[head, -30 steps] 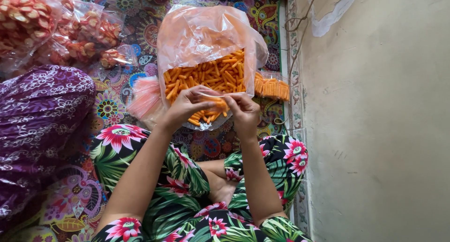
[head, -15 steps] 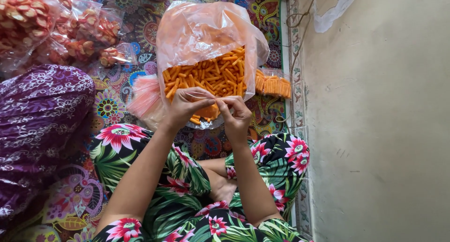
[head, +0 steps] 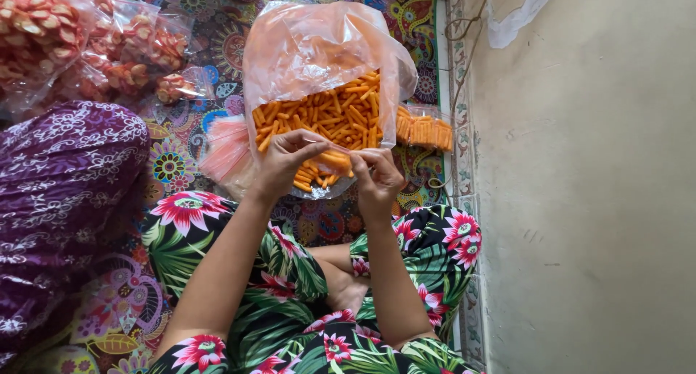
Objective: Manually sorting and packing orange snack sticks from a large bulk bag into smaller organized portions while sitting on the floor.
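Nearest, the person sits cross-legged on a patterned floor mat [head: 217, 48] in floral clothing. Just beyond the knees, the left hand [head: 283, 164] and right hand [head: 377, 175] meet over a small clear packet [head: 330, 160] of orange snack sticks, each grip pinched narrow on the packet's top edge, thumb against fingertips.

The packet sits at the near lip of the big open bag [head: 326, 77] of the same sticks, which stands directly behind the hands. A loose pinch on the thin film could let the packet slip and spill sticks onto the mat; pulling unevenly could tear it.

Just right of the big bag lies a filled packet [head: 424, 131]; left of it a pink plastic bundle [head: 226, 148]. Farther left are purple fabric [head: 65, 171] and bags of red-and-white snacks [head: 87, 40].
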